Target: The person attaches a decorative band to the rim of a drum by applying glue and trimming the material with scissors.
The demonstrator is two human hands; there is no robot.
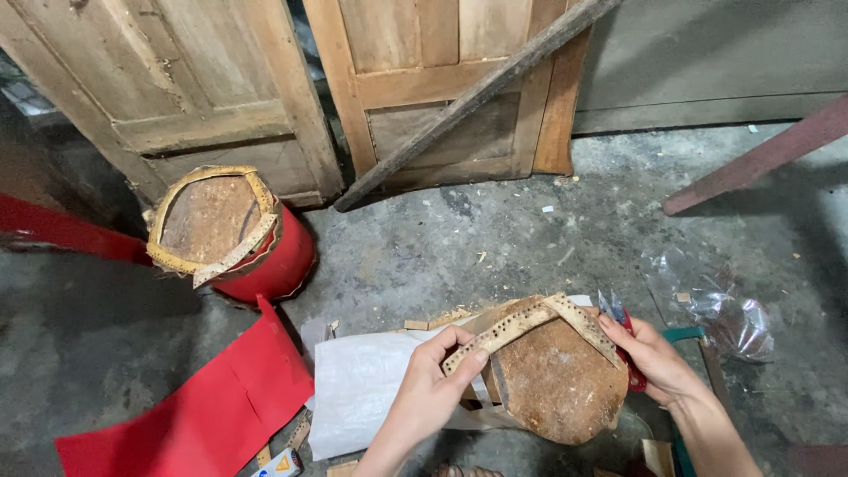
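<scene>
Brown round drum shell [552,384], tilted on the floor, perforated pale strip [517,329] across its rim; small red tool [629,353], possibly snips, beside it.

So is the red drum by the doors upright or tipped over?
Tilted: the red drum leans with its brown top face angled toward the camera.

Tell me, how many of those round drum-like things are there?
2. One drum lies under the left hand and right hand, bare brown skin up. The other drum, wrapped in red, stands by the wooden doors. More may lie out of view.
</scene>
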